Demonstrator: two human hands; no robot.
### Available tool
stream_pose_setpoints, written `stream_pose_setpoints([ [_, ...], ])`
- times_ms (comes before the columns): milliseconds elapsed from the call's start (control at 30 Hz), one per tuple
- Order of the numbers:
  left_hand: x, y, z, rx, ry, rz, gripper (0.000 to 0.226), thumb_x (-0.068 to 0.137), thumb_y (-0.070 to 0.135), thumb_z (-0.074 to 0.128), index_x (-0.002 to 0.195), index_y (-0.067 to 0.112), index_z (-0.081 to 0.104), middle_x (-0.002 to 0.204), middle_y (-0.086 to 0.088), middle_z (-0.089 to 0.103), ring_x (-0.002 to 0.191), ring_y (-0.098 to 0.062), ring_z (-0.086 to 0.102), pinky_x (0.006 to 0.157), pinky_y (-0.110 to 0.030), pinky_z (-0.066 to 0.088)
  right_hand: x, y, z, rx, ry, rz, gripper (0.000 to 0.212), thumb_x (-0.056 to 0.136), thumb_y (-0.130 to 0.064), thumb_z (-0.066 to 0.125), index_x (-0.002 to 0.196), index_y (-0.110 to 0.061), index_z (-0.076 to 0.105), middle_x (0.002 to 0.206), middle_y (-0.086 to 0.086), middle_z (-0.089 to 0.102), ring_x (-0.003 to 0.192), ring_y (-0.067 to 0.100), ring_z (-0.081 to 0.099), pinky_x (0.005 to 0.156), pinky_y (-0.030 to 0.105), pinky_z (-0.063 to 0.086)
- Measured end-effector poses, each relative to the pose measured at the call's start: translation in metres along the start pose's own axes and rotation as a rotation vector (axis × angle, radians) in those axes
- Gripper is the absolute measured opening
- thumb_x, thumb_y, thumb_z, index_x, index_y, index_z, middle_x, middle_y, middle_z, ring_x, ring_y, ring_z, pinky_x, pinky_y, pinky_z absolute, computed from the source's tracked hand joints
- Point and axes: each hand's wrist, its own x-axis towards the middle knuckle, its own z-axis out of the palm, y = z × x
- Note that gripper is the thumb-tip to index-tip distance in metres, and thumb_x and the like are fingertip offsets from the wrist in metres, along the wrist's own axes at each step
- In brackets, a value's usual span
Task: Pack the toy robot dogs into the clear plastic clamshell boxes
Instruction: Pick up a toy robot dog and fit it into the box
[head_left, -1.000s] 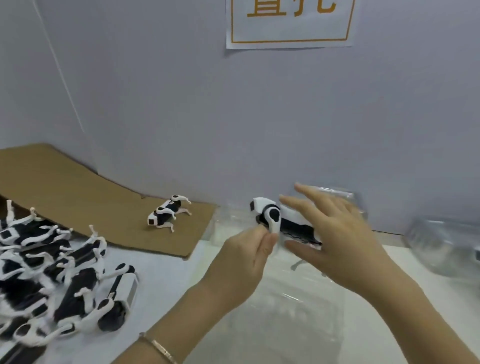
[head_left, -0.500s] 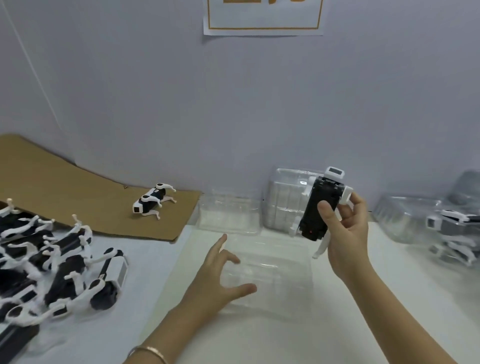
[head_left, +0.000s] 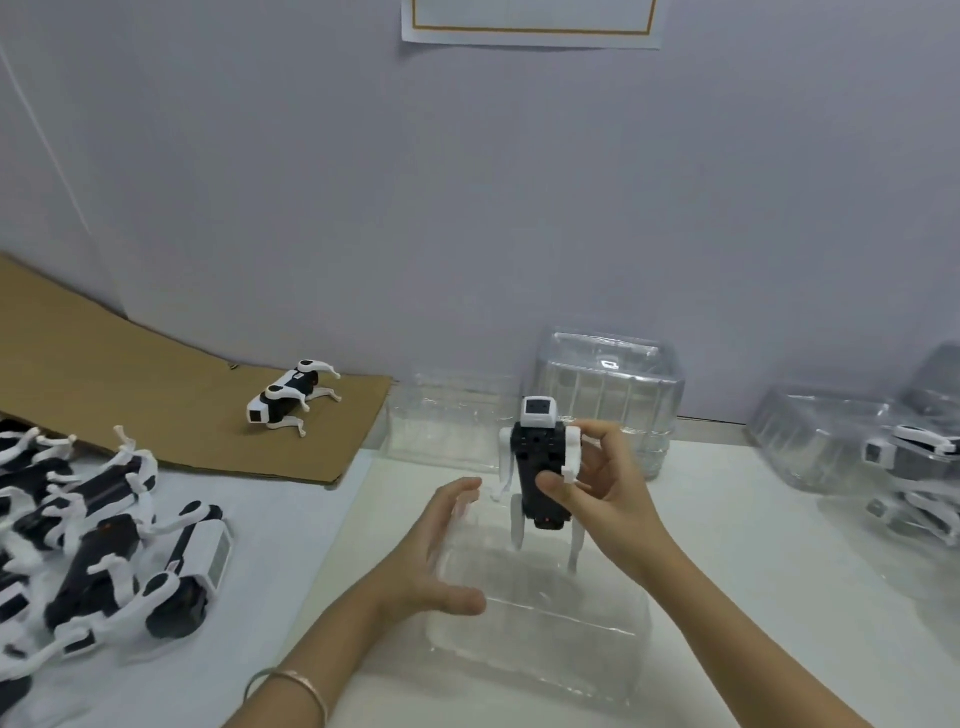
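My right hand grips a black and white toy robot dog, held upright with its square face up and its underside toward me. It hangs just above the far end of an open clear clamshell box lying on the white table. My left hand rests against the left side of that box, fingers straight and thumb spread. Several more toy dogs lie piled at the left. One single dog stands on the brown cardboard.
Empty clear boxes stand at the back against the grey wall, with a lower one to their left. At the right edge lie packed clear boxes with dogs inside. A paper sign hangs on the wall.
My right hand has taken the dog from both hands, turned it upright and brought it down toward the box. My left hand let go and moved to the box's left side.
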Motion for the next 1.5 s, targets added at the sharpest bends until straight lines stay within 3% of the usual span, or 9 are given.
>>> stream_pose_setpoints([
  [233, -0.003, -0.01, -0.004, 0.082, 0.225, 0.12, 0.118, 0.046, 0.044, 0.091, 0.142, 0.05, 0.024, 0.149, 0.023, 0.03, 0.143, -0.001, 0.023, 0.11, -0.017, 0.026, -0.002, -0.015, -0.022, -0.353, -0.163, -0.16, 0.041, 0.076, -0.028, 0.074, 0.108, -0.049, 0.058, 0.107, -0.012, 0.064, 0.099, 0.016, 0.064, 0.076, 0.026, 0.055],
  [333, -0.001, -0.011, -0.005, 0.043, 0.227, 0.117, 0.117, 0.047, 0.04, 0.092, 0.143, 0.048, 0.026, 0.15, 0.017, 0.033, 0.143, -0.008, 0.028, 0.113, -0.032, 0.028, -0.006, -0.011, -0.023, -0.757, -0.291, -0.303, 0.04, 0.085, -0.025, 0.073, 0.12, -0.04, 0.061, 0.116, -0.019, 0.053, 0.102, 0.005, 0.056, 0.079, 0.022, 0.05],
  [533, -0.001, -0.008, -0.002, 0.049, 0.22, 0.141, 0.102, 0.052, 0.036, 0.088, 0.137, 0.042, 0.033, 0.138, 0.015, 0.042, 0.133, -0.012, 0.042, 0.103, -0.023, 0.038, 0.0, -0.004, -0.011, -1.061, -0.316, -0.349, 0.041, 0.092, -0.029, 0.067, 0.132, -0.027, 0.058, 0.12, -0.005, 0.054, 0.096, 0.014, 0.057, 0.074, 0.023, 0.045],
  [767, -0.002, 0.0, 0.001, 0.094, 0.206, 0.129, 0.084, 0.052, 0.041, 0.08, 0.124, 0.057, 0.04, 0.141, 0.019, 0.035, 0.134, 0.008, 0.03, 0.096, 0.001, 0.027, 0.012, 0.005, 0.002, -1.155, -0.466, -0.231, 0.044, 0.091, -0.025, 0.065, 0.133, -0.033, 0.053, 0.123, -0.008, 0.051, 0.106, 0.015, 0.052, 0.081, 0.03, 0.045],
  [1033, -0.001, -0.008, 0.002, 0.105, 0.185, 0.054, 0.077, 0.052, 0.057, 0.08, 0.122, 0.057, 0.048, 0.151, 0.025, 0.016, 0.138, 0.018, 0.011, 0.104, -0.016, 0.021, 0.019, 0.012, 0.002, -1.214, -0.56, -0.204, 0.048, 0.09, -0.038, 0.065, 0.136, -0.039, 0.05, 0.125, -0.012, 0.054, 0.115, 0.01, 0.042, 0.099, 0.025, 0.028],
  [1133, -0.004, -0.008, 0.003, 0.067, 0.182, 0.035, 0.093, 0.051, 0.066, 0.079, 0.132, 0.061, 0.034, 0.154, 0.027, 0.012, 0.14, 0.015, 0.008, 0.111, -0.027, 0.018, 0.013, 0.003, -0.016, -0.868, -0.421, -0.037, 0.056, 0.084, -0.045, 0.071, 0.133, -0.056, 0.044, 0.131, -0.024, 0.05, 0.126, -0.001, 0.038, 0.106, 0.025, 0.027],
  [1267, 0.007, 0.009, 0.004, -0.236, 0.294, -0.019, 0.086, 0.054, 0.063, 0.073, 0.129, 0.068, 0.032, 0.153, 0.028, 0.018, 0.145, 0.004, 0.007, 0.109, -0.029, 0.015, -0.007, 0.012, -0.045, -0.39, 0.231, 0.068, 0.048, 0.089, -0.028, 0.069, 0.128, -0.048, 0.049, 0.131, -0.018, 0.053, 0.122, 0.003, 0.049, 0.092, 0.02, 0.038],
  [1367, 0.021, 0.016, 0.008, -0.382, 0.32, -0.18, 0.088, 0.062, 0.063, 0.078, 0.135, 0.062, 0.029, 0.154, 0.013, 0.025, 0.146, -0.006, 0.015, 0.101, -0.026, 0.021, -0.023, 0.028, -0.046, -0.248, 0.124, 0.344, 0.062, 0.082, -0.042, 0.066, 0.138, -0.042, 0.041, 0.144, -0.012, 0.045, 0.131, 0.009, 0.043, 0.1, 0.029, 0.035],
  [1500, 0.027, 0.009, 0.012, -0.29, 0.341, -0.299, 0.085, 0.083, 0.034, 0.074, 0.145, 0.05, 0.017, 0.155, 0.006, 0.027, 0.14, -0.012, 0.026, 0.092, -0.024, 0.029, -0.028, 0.033, -0.037, -0.092, 0.009, 0.451, 0.066, 0.071, -0.043, 0.08, 0.128, -0.048, 0.046, 0.138, -0.013, 0.047, 0.116, -0.016, 0.044, 0.094, 0.021, 0.033],
])
